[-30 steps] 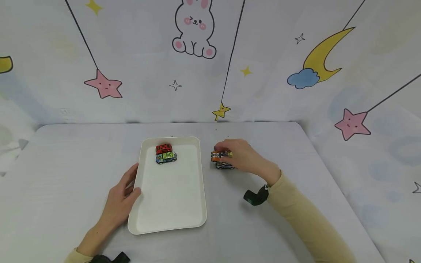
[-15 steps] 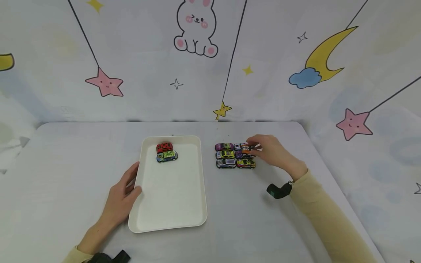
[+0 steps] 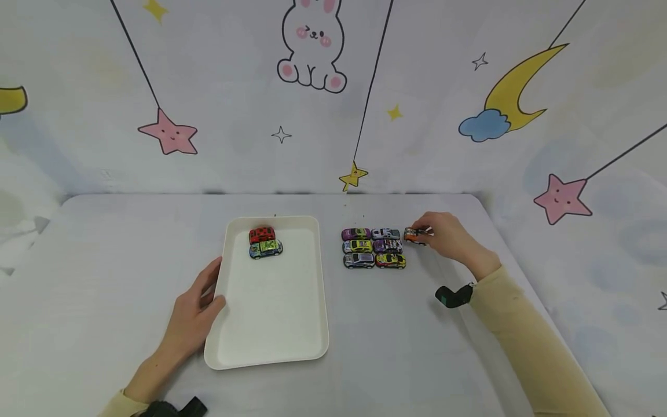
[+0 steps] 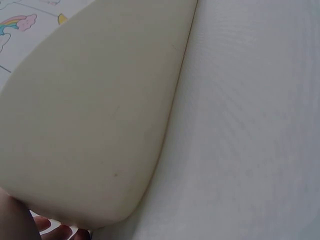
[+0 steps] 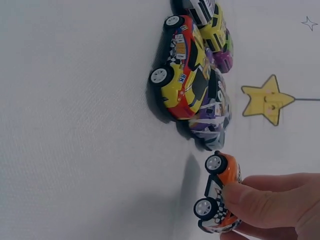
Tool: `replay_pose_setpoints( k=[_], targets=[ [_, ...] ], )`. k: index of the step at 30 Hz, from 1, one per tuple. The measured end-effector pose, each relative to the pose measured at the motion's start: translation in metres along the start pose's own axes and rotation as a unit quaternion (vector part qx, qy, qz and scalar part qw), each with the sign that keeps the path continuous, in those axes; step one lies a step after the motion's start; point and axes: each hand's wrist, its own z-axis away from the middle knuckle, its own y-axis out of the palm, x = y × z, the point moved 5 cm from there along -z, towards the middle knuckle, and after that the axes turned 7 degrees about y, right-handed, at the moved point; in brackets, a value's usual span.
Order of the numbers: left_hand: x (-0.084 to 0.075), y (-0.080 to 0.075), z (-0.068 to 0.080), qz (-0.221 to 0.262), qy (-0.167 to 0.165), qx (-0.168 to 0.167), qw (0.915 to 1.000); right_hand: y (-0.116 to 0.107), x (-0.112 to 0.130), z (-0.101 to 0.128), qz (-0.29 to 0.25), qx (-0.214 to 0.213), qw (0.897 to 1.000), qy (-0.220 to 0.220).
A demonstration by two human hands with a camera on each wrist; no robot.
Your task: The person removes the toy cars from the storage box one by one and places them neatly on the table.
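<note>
My right hand [image 3: 448,236] pinches an orange, white and black toy car [image 5: 220,195] between thumb and fingers, just right of the car group. In the right wrist view the car is tilted, wheels facing the camera, with a shadow beside it. My left hand [image 3: 190,315] grips the left edge of a white tray [image 3: 268,353], thumb at the rim. The left wrist view shows fingers [image 4: 59,232] at the tray's edge. Inside the tray, at its far end, a red car [image 3: 261,234] sits beside a green and blue car [image 3: 266,249].
Several toy cars stand in two columns right of the tray, among them a yellow and red car [image 3: 391,260], a silver car [image 3: 359,260] and a purple car [image 3: 356,233]. The white-covered table [image 3: 385,347] meets a cartoon-printed backdrop [image 3: 229,116] behind.
My right hand has carried the orange car rightward, from over the left column, across the group, to its right side, uncovering the cars. My left hand stays on the tray.
</note>
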Motion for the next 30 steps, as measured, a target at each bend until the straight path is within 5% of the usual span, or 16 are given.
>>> replay_pose_setpoints(
  k=[30],
  targets=[
    [0.001,0.0,0.0,0.006,0.011,-0.008,0.9999,0.032,-0.012,0.0,-0.03,-0.054,0.998,-0.009]
  ],
)
